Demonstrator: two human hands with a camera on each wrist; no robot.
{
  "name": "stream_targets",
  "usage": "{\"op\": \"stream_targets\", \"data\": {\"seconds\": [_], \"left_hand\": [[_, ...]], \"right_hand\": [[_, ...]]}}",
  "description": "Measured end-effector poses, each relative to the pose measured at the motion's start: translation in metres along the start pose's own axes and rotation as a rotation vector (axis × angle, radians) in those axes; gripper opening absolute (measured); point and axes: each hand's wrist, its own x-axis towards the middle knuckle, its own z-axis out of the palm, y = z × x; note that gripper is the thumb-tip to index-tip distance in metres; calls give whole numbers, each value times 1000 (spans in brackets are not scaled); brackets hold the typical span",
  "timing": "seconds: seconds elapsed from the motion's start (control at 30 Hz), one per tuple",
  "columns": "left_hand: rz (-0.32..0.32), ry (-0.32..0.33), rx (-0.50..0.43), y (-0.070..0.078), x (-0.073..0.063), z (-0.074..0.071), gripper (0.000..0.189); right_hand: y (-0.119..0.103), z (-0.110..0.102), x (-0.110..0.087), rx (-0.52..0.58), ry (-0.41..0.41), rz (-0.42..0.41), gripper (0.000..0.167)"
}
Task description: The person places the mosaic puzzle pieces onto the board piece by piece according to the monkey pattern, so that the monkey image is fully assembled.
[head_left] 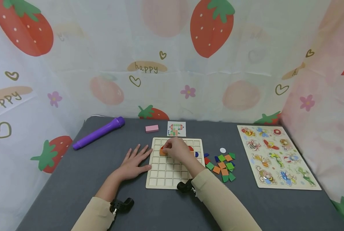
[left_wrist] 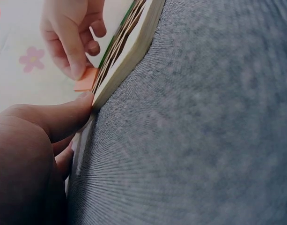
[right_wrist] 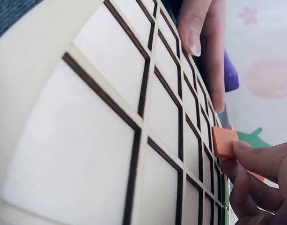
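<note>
Orange square tile (right_wrist: 225, 142) pinched in right hand (head_left: 176, 149), at upper left of wooden grid board (head_left: 169, 175).
Right thumb and fingertips close together on the tile, which is tilted against the grid in the right wrist view; whether it is seated in a cell, can't tell. Left hand (head_left: 135, 165) palm down on grey tabletop (head_left: 148, 205), fingers spread wide, holding nothing, thumb touching the board's left edge. Red and blue pieces (head_left: 196, 154) at upper right of grid, partly behind right hand. Loose coloured tiles (head_left: 222, 165) just right of board, white disc (head_left: 222, 150) above them. Pattern card (head_left: 176, 129) just beyond board, pink block (head_left: 152, 128) beside card.
</note>
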Motion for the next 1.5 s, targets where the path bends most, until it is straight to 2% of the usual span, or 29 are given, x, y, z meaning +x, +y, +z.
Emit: {"op": "stream_targets", "data": {"seconds": [0.27,0.5,0.77,1.07,1.5], "left_hand": [[0,5,0,1,-1,0,74],[-8,0,-10,2,0,-1,74],[-12,-5,5,0,1,0,75],[-9,-2,6,-3,2,3,76],[1,3,-8,-2,1,2,76]], "right_hand": [[-1,4,1,-110,-3,29,12],[0,5,0,-154,-3,18,11],[2,-3,-9,-105,19,-1,10],[4,-25,-27,-78,45,-33,9],[30,-53,-48,-30,106,28,13]]}}
